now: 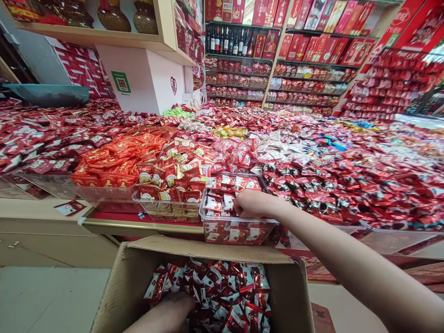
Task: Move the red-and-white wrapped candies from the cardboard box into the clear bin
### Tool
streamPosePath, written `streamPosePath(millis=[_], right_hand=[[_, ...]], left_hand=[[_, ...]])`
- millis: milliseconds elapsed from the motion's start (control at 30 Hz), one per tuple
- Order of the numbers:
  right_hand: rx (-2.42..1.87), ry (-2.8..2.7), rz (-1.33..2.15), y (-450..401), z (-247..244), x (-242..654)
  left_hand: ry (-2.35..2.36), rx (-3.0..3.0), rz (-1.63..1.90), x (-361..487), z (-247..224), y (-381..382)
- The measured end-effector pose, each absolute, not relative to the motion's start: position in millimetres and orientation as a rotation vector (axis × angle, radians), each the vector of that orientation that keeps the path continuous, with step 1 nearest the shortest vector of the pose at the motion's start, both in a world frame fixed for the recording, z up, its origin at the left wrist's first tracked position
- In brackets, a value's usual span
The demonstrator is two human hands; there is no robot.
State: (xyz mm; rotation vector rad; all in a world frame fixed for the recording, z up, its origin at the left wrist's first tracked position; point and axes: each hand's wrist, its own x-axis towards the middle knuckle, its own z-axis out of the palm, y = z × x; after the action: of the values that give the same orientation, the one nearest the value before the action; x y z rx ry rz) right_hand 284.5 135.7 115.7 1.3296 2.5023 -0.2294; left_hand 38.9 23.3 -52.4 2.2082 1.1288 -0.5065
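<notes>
My right hand (252,204) reaches into a clear plastic bin (239,221) with its fingers curled down and pressed together. Their tips meet the small red-and-white wrapped candies (213,203) in there, and whatever they pinch is hidden. Below, an open cardboard box (208,248) is filled with loose red-and-white candy packets (225,286). Down in that box, at its left side, lies my left hand (178,305). Its fingers are sunk out of sight among the packets.
Left of the bin stand a tub of durian sweets (169,185) and a heap of orange-red packets (118,157). Shiny red packets (319,189) cover the display to the right. Shelves with bottles (229,42) and gift boxes rise behind. One packet (70,207) lies on the left ledge.
</notes>
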Motion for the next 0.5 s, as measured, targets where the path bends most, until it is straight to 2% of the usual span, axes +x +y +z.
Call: streamPosePath(millis=[233,500], right_hand=[[1.232,2.497,-0.273,141.0,122.2,282.0],[1.326,2.484,-0.331,143.3,126.5,276.4]], left_hand=[[1.089,2.197,-0.447,35.5,-55.7,21.8],[1.098,2.166,-0.526,32.4,-79.6,25.4]])
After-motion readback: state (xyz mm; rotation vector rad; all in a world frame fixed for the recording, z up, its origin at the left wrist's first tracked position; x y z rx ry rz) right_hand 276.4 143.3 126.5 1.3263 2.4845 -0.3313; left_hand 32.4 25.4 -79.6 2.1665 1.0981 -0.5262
